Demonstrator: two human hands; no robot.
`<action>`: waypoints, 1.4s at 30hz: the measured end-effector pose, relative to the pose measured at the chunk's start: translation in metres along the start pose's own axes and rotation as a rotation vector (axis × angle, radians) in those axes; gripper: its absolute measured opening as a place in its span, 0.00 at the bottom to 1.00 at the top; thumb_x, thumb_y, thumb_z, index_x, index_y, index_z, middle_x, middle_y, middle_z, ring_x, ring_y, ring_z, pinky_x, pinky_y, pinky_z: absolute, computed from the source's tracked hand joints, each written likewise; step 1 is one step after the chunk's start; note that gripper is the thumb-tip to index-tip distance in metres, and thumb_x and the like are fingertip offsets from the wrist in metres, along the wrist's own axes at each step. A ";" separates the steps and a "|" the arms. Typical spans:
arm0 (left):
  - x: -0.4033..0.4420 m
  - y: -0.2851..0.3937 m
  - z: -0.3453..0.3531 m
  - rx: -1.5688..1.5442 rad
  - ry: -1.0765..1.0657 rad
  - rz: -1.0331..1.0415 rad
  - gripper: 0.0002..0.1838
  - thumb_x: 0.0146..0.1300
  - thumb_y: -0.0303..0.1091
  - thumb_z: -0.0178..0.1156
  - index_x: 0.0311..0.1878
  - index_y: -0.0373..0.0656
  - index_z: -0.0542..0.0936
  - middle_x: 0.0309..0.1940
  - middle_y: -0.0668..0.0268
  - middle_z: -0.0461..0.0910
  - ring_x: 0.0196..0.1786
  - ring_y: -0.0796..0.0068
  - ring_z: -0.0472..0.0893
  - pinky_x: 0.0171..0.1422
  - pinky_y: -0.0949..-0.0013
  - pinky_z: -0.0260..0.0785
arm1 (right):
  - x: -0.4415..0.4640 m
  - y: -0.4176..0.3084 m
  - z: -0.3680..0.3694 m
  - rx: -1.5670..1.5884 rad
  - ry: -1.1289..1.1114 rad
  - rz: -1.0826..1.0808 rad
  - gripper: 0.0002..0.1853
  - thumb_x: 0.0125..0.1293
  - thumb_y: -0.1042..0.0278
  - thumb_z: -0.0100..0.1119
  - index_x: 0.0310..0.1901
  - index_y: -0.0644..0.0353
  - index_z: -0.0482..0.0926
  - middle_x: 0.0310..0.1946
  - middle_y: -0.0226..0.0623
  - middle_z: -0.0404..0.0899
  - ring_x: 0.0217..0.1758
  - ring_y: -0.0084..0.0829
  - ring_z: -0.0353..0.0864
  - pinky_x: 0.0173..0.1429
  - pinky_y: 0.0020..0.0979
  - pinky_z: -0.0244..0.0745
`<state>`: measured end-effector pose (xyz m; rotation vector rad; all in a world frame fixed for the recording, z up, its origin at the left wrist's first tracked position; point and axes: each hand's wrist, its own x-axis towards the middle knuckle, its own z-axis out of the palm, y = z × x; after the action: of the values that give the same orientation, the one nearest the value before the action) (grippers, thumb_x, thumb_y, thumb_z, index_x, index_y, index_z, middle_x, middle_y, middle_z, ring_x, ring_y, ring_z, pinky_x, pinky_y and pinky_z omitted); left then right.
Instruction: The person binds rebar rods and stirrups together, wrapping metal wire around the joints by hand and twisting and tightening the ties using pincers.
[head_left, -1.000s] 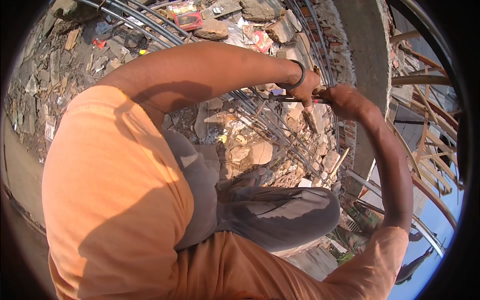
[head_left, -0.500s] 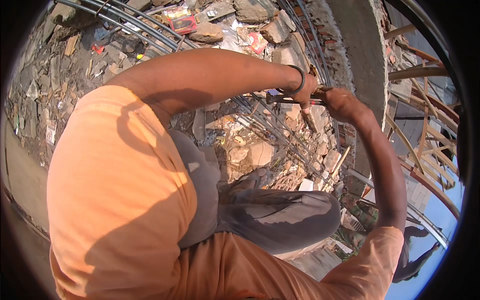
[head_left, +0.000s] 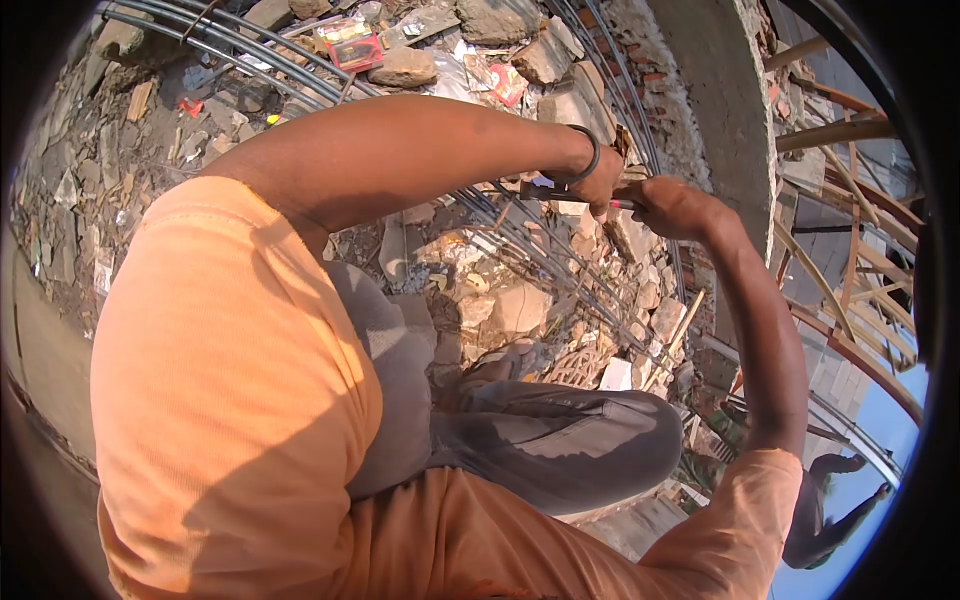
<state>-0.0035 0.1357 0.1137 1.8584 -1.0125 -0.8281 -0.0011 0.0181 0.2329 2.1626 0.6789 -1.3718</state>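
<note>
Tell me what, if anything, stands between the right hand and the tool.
Nothing visible does: the right hand curls at the tool by its red part. The left hand covers part of it farther along, not in between.

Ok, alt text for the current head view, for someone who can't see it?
Left hand and right hand, close together, apparently grip a dark tool over rubble crossed by metal rods, beside a rough wall. The wearer's orange shirt and bent knee fill the foreground.

A slim dark tool [head_left: 548,192] with a red patch lies crosswise in a two-handed grip [head_left: 601,178].
</note>
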 end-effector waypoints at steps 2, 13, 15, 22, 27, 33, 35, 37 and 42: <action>-0.007 0.002 -0.003 0.041 -0.037 -0.013 0.33 0.48 0.44 0.74 0.56 0.36 0.78 0.45 0.49 0.83 0.50 0.55 0.82 0.54 0.58 0.73 | 0.004 -0.003 -0.002 0.017 -0.045 0.019 0.19 0.65 0.75 0.53 0.59 0.58 0.76 0.48 0.50 0.81 0.51 0.49 0.80 0.56 0.44 0.74; 0.005 -0.002 0.003 -0.043 0.038 -0.019 0.35 0.47 0.44 0.75 0.58 0.37 0.78 0.46 0.49 0.83 0.49 0.56 0.82 0.54 0.59 0.73 | 0.001 0.006 -0.002 0.017 -0.010 -0.007 0.21 0.66 0.77 0.52 0.61 0.58 0.74 0.51 0.49 0.80 0.53 0.48 0.79 0.59 0.44 0.73; 0.006 -0.006 0.004 -0.032 0.056 0.000 0.33 0.47 0.43 0.75 0.57 0.38 0.79 0.45 0.50 0.83 0.48 0.56 0.82 0.53 0.59 0.73 | 0.008 0.013 0.006 0.025 -0.005 0.004 0.19 0.65 0.75 0.54 0.58 0.59 0.76 0.50 0.49 0.80 0.51 0.48 0.80 0.57 0.44 0.74; 0.008 0.000 0.006 -0.076 0.027 -0.033 0.23 0.51 0.41 0.70 0.47 0.36 0.81 0.36 0.54 0.85 0.39 0.61 0.83 0.43 0.60 0.74 | 0.001 0.012 -0.006 0.031 -0.006 -0.048 0.13 0.62 0.67 0.62 0.46 0.64 0.81 0.35 0.50 0.82 0.38 0.47 0.81 0.46 0.45 0.74; 0.001 0.015 0.023 -0.190 0.104 -0.145 0.19 0.57 0.45 0.66 0.34 0.35 0.82 0.25 0.56 0.83 0.32 0.63 0.83 0.39 0.62 0.75 | -0.005 -0.002 -0.023 0.019 0.028 -0.022 0.15 0.56 0.61 0.68 0.42 0.62 0.83 0.34 0.47 0.83 0.40 0.47 0.82 0.45 0.45 0.74; 0.009 0.009 0.022 -0.342 0.242 -0.124 0.15 0.51 0.34 0.68 0.38 0.33 0.80 0.26 0.55 0.81 0.24 0.68 0.82 0.27 0.66 0.75 | -0.022 -0.018 0.025 -0.405 0.792 -0.046 0.18 0.52 0.71 0.64 0.46 0.56 0.76 0.42 0.32 0.72 0.58 0.34 0.69 0.76 0.54 0.48; 0.003 0.017 0.016 -0.768 0.289 -0.121 0.08 0.52 0.23 0.64 0.36 0.36 0.79 0.21 0.66 0.77 0.16 0.75 0.76 0.17 0.70 0.69 | -0.012 -0.001 0.044 -0.442 0.987 -0.057 0.18 0.60 0.68 0.55 0.53 0.57 0.74 0.47 0.35 0.72 0.64 0.35 0.66 0.78 0.55 0.43; 0.005 0.004 0.008 -0.914 0.152 -0.161 0.08 0.52 0.23 0.67 0.34 0.37 0.77 0.21 0.65 0.77 0.18 0.75 0.77 0.18 0.70 0.71 | 0.006 0.015 0.059 -0.456 1.235 -0.083 0.22 0.63 0.65 0.51 0.59 0.58 0.70 0.49 0.35 0.73 0.64 0.35 0.68 0.77 0.52 0.46; 0.000 -0.001 0.000 -1.054 0.110 -0.194 0.12 0.54 0.28 0.69 0.34 0.37 0.75 0.19 0.65 0.75 0.17 0.73 0.77 0.23 0.68 0.74 | 0.018 0.026 0.042 -0.484 1.199 -0.141 0.15 0.61 0.63 0.52 0.48 0.55 0.75 0.42 0.31 0.75 0.56 0.32 0.73 0.69 0.43 0.60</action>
<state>-0.0033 0.1356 0.1124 1.0592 -0.1997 -1.0741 -0.0060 -0.0259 0.2043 2.3449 1.3936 0.2301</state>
